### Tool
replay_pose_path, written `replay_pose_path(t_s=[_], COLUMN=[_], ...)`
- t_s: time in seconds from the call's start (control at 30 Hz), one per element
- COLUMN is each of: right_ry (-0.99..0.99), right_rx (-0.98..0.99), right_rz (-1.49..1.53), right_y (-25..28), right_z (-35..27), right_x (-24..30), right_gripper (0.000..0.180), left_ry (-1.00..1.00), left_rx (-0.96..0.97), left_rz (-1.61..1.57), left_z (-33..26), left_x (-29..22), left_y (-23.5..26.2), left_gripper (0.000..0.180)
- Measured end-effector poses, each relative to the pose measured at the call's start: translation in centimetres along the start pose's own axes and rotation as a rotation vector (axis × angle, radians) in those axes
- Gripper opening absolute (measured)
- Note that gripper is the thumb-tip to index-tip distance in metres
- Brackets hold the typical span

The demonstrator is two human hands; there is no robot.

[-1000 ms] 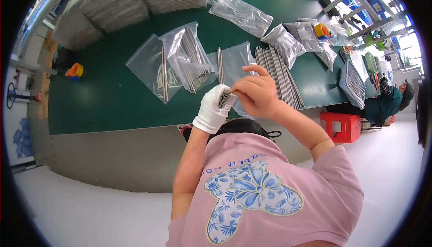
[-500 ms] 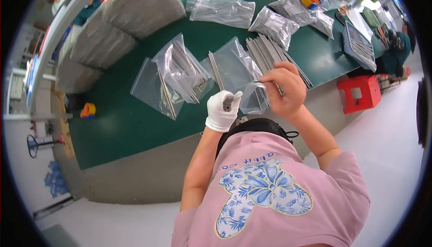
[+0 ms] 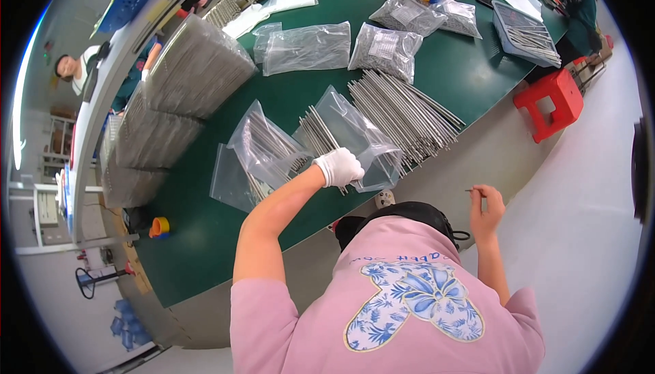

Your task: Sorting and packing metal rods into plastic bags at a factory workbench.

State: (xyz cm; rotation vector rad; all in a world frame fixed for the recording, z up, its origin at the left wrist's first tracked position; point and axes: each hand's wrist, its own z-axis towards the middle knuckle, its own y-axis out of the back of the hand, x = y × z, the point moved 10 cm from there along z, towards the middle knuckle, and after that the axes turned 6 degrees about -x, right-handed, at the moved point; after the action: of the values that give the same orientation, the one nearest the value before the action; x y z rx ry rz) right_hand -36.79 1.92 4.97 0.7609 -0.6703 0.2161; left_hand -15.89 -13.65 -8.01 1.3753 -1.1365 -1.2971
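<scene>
Clear plastic bag (image 3: 365,149) of thin metal rods: on green table (image 3: 205,237), near edge. Gloved left hand (image 3: 339,167) clamped on bag's near side. Film looks slippery, limp; rods stiff, likely heavy; best supported underneath. Bare right hand (image 3: 486,205) off table, fingertips pinched on small pin (image 3: 471,190).

right hand (image 3: 486,205) item too small

Pink short-sleeve tee w/ blue-white floral butterfly print; white glove on left hand (image 3: 339,167), right hand (image 3: 486,205) bare.
</scene>
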Motion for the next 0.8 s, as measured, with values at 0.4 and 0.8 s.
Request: replay_pose_path(t_s=[0.4,0.8], right_ry=[-0.035,-0.225], right_rx=[0.161,0.070], right_rz=[0.037,-0.038], right_y=[-4.7,-4.9], right_z=[-2.8,-11.0], right_x=[4.1,8.0], right_gripper=[0.007,0.007], left_ry=[0.046,0.935], left_rx=[-0.116,0.117], left_rz=[-0.035,0.285], left_z=[-2.3,-16.1], left_x=[-0.7,7.8], left_y=[-1.8,-1.8], left_gripper=[0.037,0.025])
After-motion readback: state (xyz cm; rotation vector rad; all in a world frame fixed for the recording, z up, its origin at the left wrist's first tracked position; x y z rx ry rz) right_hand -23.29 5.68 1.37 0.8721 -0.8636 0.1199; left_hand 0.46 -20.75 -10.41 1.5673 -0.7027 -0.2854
